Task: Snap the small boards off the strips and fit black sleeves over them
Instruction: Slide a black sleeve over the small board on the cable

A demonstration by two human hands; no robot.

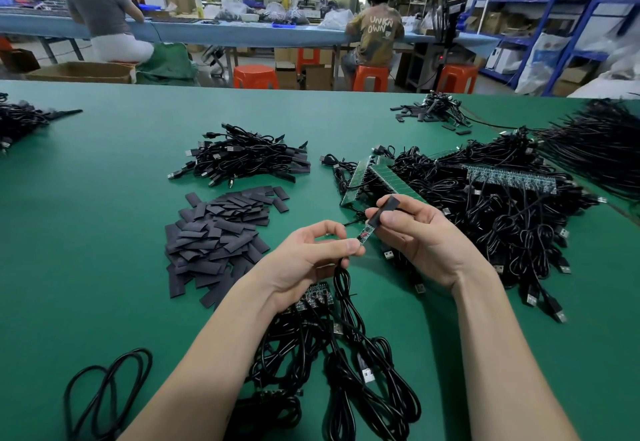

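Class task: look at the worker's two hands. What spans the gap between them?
In the head view, a small green circuit board bridges the left hand and right hand, entering the flat black sleeve.

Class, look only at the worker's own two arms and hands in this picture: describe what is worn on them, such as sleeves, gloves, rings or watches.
Both forearms enter from the bottom edge and are bare as far as the picture shows; no sleeve is in view. The left hand and the right hand wear no gloves. No ring, watch, wristband or marking shows on either. The fingernails that show are short and unpainted.
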